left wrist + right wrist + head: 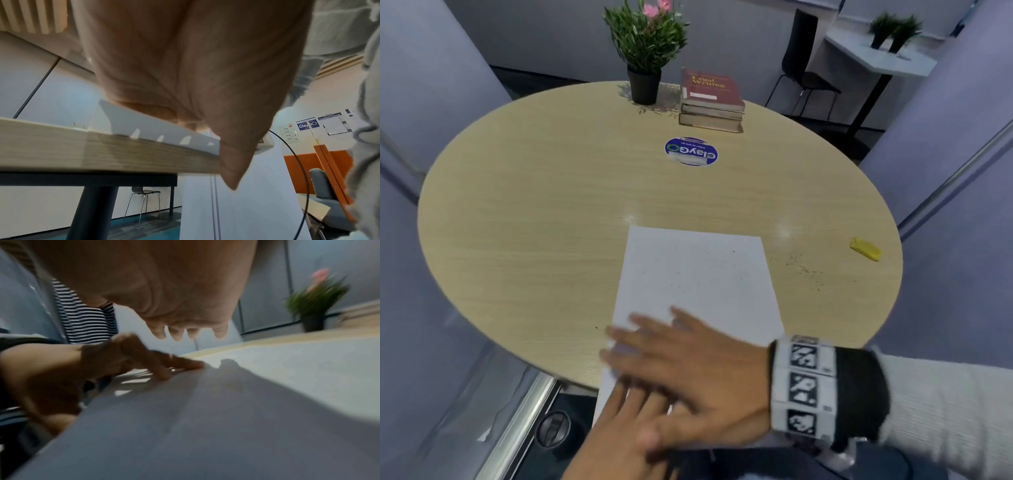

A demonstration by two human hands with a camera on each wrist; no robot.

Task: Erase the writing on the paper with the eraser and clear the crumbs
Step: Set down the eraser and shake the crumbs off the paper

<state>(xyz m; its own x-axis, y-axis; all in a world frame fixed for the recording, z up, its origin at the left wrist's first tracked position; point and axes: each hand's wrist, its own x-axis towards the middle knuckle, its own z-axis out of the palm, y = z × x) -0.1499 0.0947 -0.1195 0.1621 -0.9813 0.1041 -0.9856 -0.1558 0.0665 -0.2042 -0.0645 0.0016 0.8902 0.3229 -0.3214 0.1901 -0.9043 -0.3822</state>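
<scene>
A white sheet of paper (698, 277) lies on the round wooden table (534, 212), its near end hanging over the front edge. It looks blank except for a few dark specks. My right hand (671, 346) hovers flat and motion-blurred over the sheet's near left part, fingers straight, holding nothing. My left hand (626, 411) lies at the overhanging near edge; in the right wrist view the left hand's fingers (164, 366) press on the paper (267, 386). The yellow eraser (865, 249) lies alone at the table's right edge. Dark crumbs (806, 270) are scattered on the wood right of the sheet.
A potted plant (645, 51) and a stack of books (710, 101) stand at the table's far side, with a round blue sticker (691, 151) in front of them. A chrome rail (517, 428) runs below the table's near left edge.
</scene>
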